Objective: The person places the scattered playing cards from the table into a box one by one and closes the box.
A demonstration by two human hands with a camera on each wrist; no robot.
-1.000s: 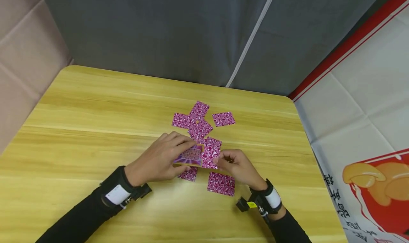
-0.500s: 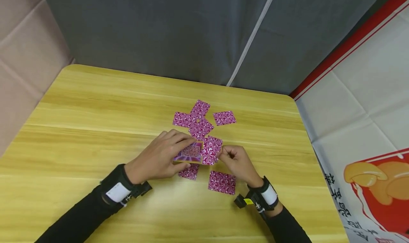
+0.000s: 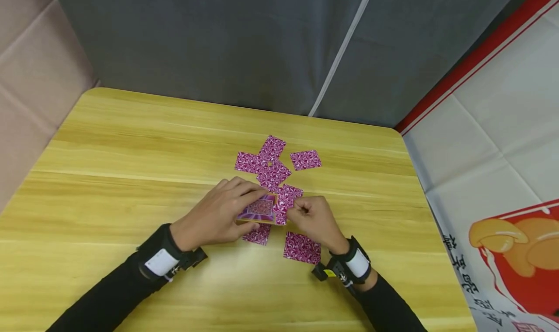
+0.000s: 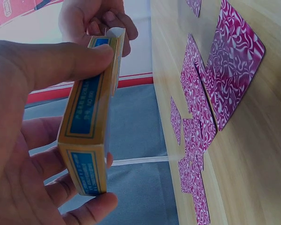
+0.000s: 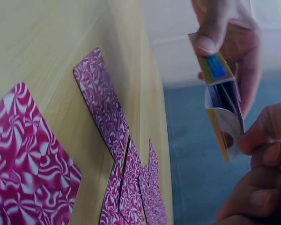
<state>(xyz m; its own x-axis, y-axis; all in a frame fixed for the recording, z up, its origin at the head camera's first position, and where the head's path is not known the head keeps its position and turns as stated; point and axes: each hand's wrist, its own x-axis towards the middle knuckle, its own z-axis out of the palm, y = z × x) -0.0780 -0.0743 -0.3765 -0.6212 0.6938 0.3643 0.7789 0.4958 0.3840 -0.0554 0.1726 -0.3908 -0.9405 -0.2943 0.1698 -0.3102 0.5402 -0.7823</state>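
A yellow-edged, purple-topped card box (image 3: 260,207) is held above the table by my left hand (image 3: 220,213), whose thumb lies along its narrow printed side in the left wrist view. My right hand (image 3: 316,220) is curled at the box's right end. There, in the right wrist view, its thumb and finger meet the edge of the raised flap (image 5: 230,125), white on the inside. Dark contents show in the open end. Pink-and-white patterned playing cards (image 3: 289,194) lie beneath and beyond the box. Part of them is hidden by the hands.
Several more cards lie on the wooden table (image 3: 131,147): one single card (image 3: 305,160) at the back right, one nearer card (image 3: 302,248), and an overlapping group (image 3: 271,164). A grey curtain (image 3: 209,45) hangs behind the table's far edge.
My right hand has moved left toward the box, its fingers curling tighter, and now covers part of the patterned cards. The left hand and box have hardly moved.
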